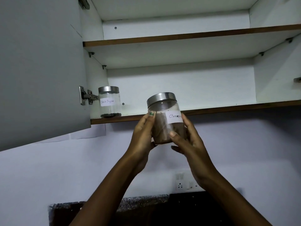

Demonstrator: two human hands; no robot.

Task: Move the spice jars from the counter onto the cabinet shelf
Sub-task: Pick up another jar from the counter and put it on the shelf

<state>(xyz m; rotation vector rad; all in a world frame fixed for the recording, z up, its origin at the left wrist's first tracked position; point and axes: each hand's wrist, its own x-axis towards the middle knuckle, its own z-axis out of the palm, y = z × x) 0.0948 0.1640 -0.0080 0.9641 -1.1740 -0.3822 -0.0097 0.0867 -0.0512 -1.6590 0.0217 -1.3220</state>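
Cinnamon jar [164, 118] held up in front of the lower shelf [228, 107], tilted, steel lid [161, 99] leaning toward the cabinet, base below the shelf's front edge and not yet resting on it. Left hand [143, 136] cupped around the left side, fingers [149, 121] pressed together against the glass. Right hand [187, 139] wrapped around the right side, thumb [173, 133] flat on the front just under the label, remaining fingers behind the jar and mostly hidden, so how firmly closed cannot be told.

Pepper jar [109, 101] already standing upright at the far left of the same shelf, near the door hinge [88, 96].

Main risk from here: base catching the brown shelf edge if pushed forward before lifting higher, jolting the smooth glass out of a side-only hold with nothing underneath. Second risk: setting down while tilted, then rocking or tipping back off the front edge. Possibly a loose lid too, though seating impossible to judge from this angle. Placement too far left likely to knock the pepper jar; plenty of bare shelf to the right. Open door [40, 70] close on the left, easy to bump with an elbow.
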